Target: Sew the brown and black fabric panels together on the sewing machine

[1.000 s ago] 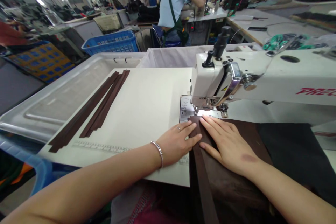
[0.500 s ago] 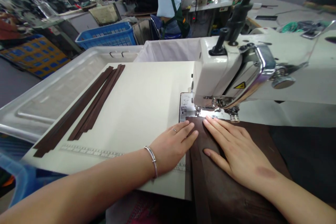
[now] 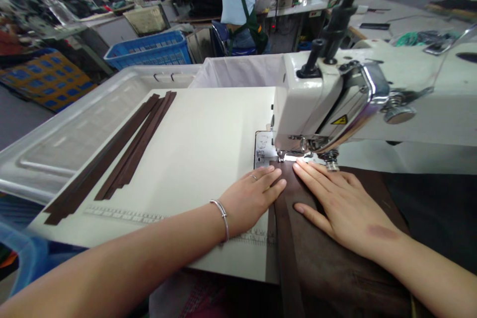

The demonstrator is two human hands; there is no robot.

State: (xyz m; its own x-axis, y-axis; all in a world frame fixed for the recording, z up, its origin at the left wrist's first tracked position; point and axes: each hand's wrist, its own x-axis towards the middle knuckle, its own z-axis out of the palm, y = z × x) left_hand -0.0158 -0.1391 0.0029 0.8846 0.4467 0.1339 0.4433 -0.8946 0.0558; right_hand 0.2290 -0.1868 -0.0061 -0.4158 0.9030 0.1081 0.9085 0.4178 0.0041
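Brown leather (image 3: 331,263) lies under the head of a white sewing machine (image 3: 305,104), its far edge close to the presser foot (image 3: 280,156). A narrow brown strip (image 3: 288,253) runs along the left side of the leather. My left hand (image 3: 251,198) presses on this strip near the foot, fingers stretched out and palm down over the white table. Flat on the leather, right of the foot, rests my right hand (image 3: 335,203), its thumb spread from the fingers. The needle point is too small to make out.
Several brown strips (image 3: 126,149) lie on the white table board (image 3: 208,134) at left, above a printed ruler (image 3: 122,213). A clear plastic tray (image 3: 74,134) and blue baskets (image 3: 152,49) stand beyond. A co-worker (image 3: 242,5) is at another machine behind.
The leather and strip have shifted slightly right and forward, closer under the presser foot. Both my hands have moved along with them, still flat.
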